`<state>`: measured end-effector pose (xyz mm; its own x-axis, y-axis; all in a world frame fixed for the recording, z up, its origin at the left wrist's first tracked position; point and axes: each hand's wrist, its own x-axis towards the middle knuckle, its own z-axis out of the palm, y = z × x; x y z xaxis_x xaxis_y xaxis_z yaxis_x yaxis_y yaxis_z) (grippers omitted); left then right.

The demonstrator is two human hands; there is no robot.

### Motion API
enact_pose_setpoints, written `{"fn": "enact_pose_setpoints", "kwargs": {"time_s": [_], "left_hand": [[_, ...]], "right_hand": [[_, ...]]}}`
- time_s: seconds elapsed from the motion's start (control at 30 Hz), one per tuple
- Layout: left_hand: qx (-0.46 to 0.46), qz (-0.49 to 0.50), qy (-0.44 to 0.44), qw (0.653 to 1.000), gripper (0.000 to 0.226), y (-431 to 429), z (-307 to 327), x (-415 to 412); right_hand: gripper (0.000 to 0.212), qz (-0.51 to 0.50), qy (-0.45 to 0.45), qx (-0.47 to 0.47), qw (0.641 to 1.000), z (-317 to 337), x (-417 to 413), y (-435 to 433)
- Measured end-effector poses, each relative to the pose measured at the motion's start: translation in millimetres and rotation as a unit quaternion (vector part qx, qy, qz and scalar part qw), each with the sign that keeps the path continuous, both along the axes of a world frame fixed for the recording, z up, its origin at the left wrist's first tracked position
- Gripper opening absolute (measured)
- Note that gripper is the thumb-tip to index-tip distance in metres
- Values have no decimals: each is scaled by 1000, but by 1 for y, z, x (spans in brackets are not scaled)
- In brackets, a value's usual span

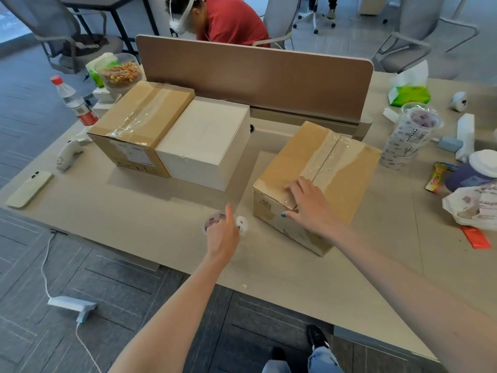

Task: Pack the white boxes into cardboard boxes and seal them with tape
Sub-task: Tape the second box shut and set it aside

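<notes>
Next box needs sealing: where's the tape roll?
Head view, centre: the tape roll is on the table in the left hand, just left of the cardboard box the right hand presses.

Single view: head-worn camera, wide angle, straight lines bowed toward edges. Looks forward and steeply down from above near edge of desk (134, 224). Both forearms enter from bottom edge. Left hand (223, 234), gripping tape roll (212, 220), and right hand (306, 203), flat on cardboard box (336, 184), sit close, near frame centre. Own shoes (317, 337) and floor (107, 278) fill bottom. Divider (255, 76) crosses upper third. Chairs (403, 36) and seated person (231, 20) lie beyond, far off.
</notes>
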<state>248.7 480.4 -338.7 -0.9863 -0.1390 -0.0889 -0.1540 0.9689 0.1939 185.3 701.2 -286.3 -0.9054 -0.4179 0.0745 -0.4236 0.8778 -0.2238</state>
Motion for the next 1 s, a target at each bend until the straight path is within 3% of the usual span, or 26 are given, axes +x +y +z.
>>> {"fn": "enact_pose_setpoints", "kwargs": {"time_s": [0.13,0.33,0.47,0.53,0.63,0.7,0.8,1.0], "left_hand": [[-58,-5,-26,998,56,1,-18,-7],[-37,14,11,999,35,10,-12,-21],[-1,70,71,995,25,22,1,-23],[47,83,103,990,14,34,13,-25],[148,106,112,977,15,61,30,-27],[248,164,93,950,24,84,38,-28],[412,294,57,861,55,118,60,-30],[564,396,-14,725,107,165,64,-51]], "right_hand": [[66,41,32,36,998,-5,-3,9],[68,68,45,79,994,-4,-7,9],[57,55,-12,-10,998,2,-10,14],[42,46,-49,-77,995,8,-14,19],[32,41,-72,-103,991,15,-22,28],[30,34,-82,-105,990,16,-31,39],[30,24,-95,-100,990,17,-47,58],[31,24,-105,-80,991,16,-86,98]]}}
